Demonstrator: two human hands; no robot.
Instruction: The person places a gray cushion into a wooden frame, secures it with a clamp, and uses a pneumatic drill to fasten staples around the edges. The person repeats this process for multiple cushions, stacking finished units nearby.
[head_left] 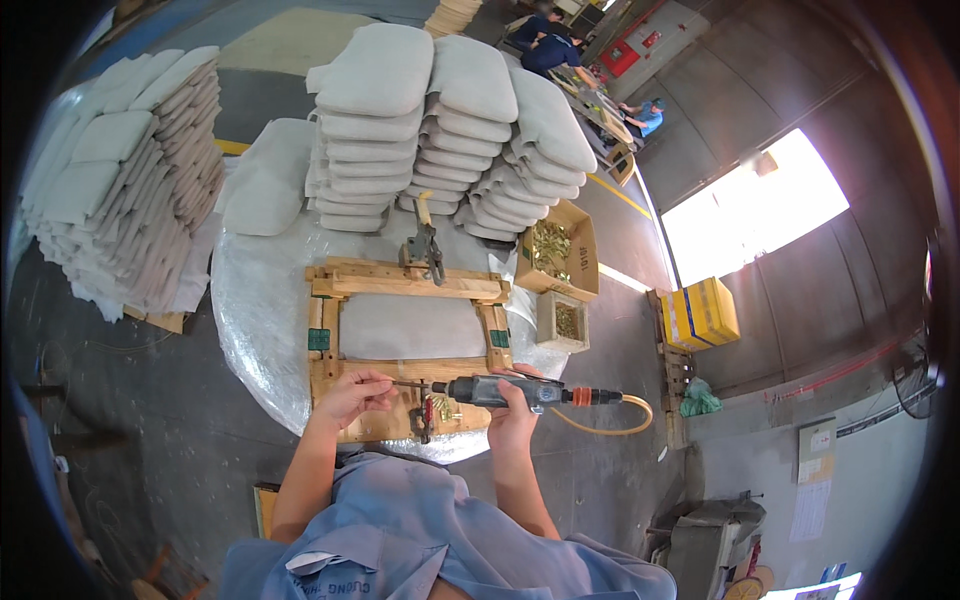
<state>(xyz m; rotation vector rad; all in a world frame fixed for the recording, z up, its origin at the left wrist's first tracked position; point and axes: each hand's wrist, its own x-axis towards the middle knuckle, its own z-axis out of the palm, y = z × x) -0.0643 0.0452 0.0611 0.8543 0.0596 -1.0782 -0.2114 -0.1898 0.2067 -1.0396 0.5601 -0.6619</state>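
A wooden seat frame with a grey cushion inside it lies on a round table covered in plastic film. My right hand grips a grey air-powered screwdriver held sideways, its bit pointing left over the frame's near rail. An orange-yellow hose leaves its rear end. My left hand pinches at the bit's tip, fingers closed on something too small to make out. A red-handled clamp sits on the near rail, and another clamp on the far rail.
Tall stacks of grey cushions stand behind the frame, and more cushions at the left. Two cardboard boxes of brass screws sit at the table's right. A yellow box rests on a pallet. Other people work far behind.
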